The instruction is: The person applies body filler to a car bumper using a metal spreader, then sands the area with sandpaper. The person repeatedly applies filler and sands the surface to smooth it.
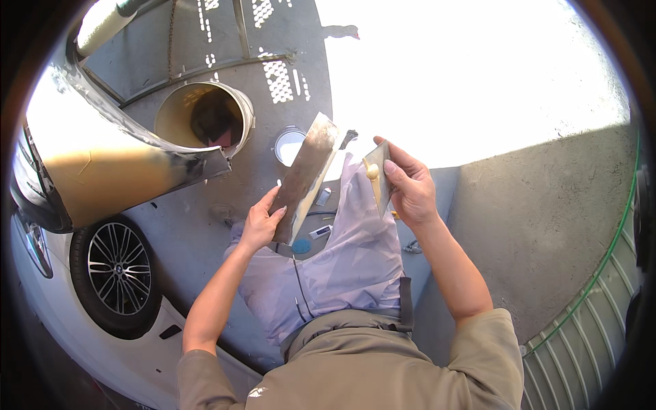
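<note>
In the head view, the left hand (258, 224) gripped the near end of a long board (305, 179), its grip closed around the edge. The board tilted, its far end leaning right, with pale paste along its right side. The right hand (414, 191) pinched a small metal spreader (383, 189) between thumb and fingers; a yellowish dab of filler (372, 171) sat on its left face. The spreader was to the right of the board, the two apart, both above the person's legs.

On the left stood a bumper (113, 167) with a broad yellow patch, and nearer, a white car (51, 301) with a dark wheel (116, 268). Farther off were a bucket (248, 123) and, to its right, a round can (288, 146). A blue disc (301, 246) lay on the floor near the board's near end.
</note>
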Motion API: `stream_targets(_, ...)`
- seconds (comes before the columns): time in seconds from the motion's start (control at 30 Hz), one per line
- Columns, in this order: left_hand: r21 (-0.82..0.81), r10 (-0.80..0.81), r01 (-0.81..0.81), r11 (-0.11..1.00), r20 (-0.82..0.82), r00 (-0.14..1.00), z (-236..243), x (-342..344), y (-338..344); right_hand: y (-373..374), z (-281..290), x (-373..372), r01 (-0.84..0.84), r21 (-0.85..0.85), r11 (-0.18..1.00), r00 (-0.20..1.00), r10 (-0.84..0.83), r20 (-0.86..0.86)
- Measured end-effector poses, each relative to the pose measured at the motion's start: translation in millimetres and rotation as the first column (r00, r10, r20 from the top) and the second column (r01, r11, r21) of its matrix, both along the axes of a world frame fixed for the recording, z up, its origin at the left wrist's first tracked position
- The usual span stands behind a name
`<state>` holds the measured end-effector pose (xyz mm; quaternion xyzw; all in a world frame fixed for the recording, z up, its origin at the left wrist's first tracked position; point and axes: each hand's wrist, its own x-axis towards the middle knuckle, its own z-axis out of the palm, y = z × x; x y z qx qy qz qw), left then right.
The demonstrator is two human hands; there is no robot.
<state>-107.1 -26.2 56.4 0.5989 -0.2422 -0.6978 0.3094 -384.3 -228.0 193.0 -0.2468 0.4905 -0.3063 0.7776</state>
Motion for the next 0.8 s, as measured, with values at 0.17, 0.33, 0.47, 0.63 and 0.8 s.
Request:
stream_targets(0.17,0.170,0.162,-0.183,0.968,0.134,0.978,-188,-53,39,-4,-54,-6,-0.104,0.114,0.988,0.995,0.104,-0.002)
stream_targets(0.33,0.196,0.162,-0.206,0.959,0.220,0.962,-327,-53,19,-10,-84,-3,-0.267,0.045,0.963,0.962,0.269,-0.053)
stream_targets(0.47,0.377,-0.109,-0.195,0.906,0.651,0.751,-333,-47,15,-13,-88,26,-0.340,0.040,0.940,0.940,0.341,-0.026)
stream_targets(0.63,0.489,-0.356,0.020,0.872,0.605,0.713,-262,-29,40,-6,-67,110,-0.440,-0.119,0.890,0.898,0.439,-0.033)
stream_targets(0.8,-0.148,0.124,-0.051,0.988,0.539,0.833,-123,3,64,-10,-6,243,-0.587,-0.564,0.581,0.808,0.459,-0.368)
